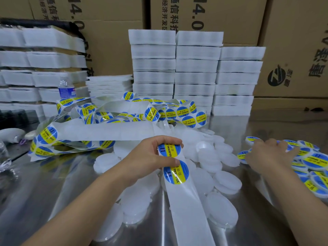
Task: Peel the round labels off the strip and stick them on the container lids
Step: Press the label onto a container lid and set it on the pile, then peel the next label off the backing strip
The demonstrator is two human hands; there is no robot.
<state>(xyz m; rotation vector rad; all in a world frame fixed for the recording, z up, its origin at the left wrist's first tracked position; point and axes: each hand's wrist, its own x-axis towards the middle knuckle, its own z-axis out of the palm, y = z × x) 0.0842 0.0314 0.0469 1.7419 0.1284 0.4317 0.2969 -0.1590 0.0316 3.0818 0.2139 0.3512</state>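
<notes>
**Round labels (176, 172), glossy blue and yellow, held at centre**

Brown cardboard boxes (292, 50) printed with dark characters are stacked along the far edge, and blocky white foam stacks (195, 68) are set in front of them. The foreground is taken up by a shiny steel table (53, 183), with bare metal left open at the near left and near right. A long, glossy white strip (186, 201) is looped in a tangle across the middle and drawn down toward the near edge. Smooth, translucent white lids (220, 210), round and flat, are heaped beneath it; labelled lids (314, 162) are piled at the right edge. The round labels are blue discs crossed by a yellow band printed "SOLDERING"; two are seen on the strip at centre. The strip is pinched between the thumb and curled fingers of the left hand (150, 153). The right hand (269, 155) is laid over the labelled lids, seen from the back; whether anything is gripped cannot be told
</notes>
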